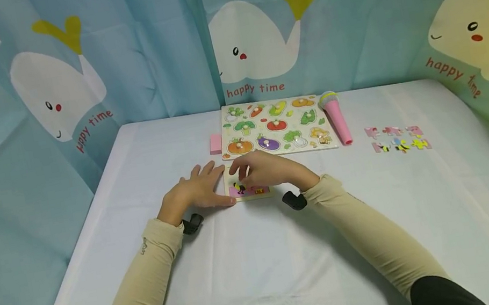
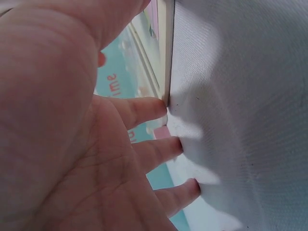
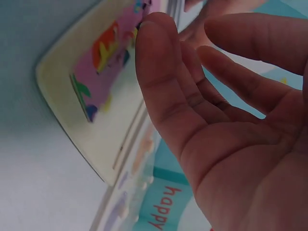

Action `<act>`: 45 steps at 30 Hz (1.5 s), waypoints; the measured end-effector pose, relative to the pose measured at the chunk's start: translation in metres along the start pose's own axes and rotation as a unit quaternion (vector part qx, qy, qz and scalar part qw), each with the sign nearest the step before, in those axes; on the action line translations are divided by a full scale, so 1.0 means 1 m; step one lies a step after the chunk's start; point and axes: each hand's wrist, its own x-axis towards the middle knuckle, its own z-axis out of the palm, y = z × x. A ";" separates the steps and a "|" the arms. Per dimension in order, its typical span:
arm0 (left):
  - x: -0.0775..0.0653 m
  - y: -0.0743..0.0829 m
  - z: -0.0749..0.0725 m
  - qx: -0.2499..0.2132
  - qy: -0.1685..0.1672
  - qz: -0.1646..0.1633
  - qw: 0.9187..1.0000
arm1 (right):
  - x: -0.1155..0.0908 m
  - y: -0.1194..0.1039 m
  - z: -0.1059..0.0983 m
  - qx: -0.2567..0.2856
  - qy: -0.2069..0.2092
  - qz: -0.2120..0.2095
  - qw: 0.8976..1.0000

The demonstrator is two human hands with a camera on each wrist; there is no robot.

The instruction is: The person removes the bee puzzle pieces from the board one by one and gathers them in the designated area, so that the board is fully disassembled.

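Now, jigsaw board [image 3: 120, 122]: nearer the surface's [image 1: 230, 296] left edge than its right
Left grip [image 1: 199, 189]: fingers spread, empty, beside the board
Right grip [image 1: 267, 169]: loosely curved over it, nothing visibly held

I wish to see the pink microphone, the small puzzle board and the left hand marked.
Pink microphone [image 1: 339, 122], head view: its handle.
Small puzzle board [image 3: 59, 83], right wrist view: bare cream border.
Left hand [image 1: 199, 189], head view: its back.

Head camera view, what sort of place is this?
Probably a curtained-off play corner or filming setup, though I can't be sure: whale-print curtains rise behind a white-covered table, which holds a vegetable puzzle board and a pink toy microphone.
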 end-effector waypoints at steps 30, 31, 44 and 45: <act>0.002 0.002 0.003 0.006 0.002 -0.003 1.000 | 0.019 -0.007 0.026 -0.099 0.021 0.013 0.995; 0.002 0.002 0.003 0.007 0.002 -0.003 1.000 | 0.018 -0.007 0.026 -0.094 0.022 0.014 0.995; -0.001 0.003 0.003 0.009 0.004 -0.007 1.000 | 0.018 -0.001 0.028 -0.050 0.046 0.028 0.997; -0.001 0.003 0.003 0.010 0.004 -0.006 1.000 | 0.018 -0.001 0.028 -0.048 0.050 0.029 0.997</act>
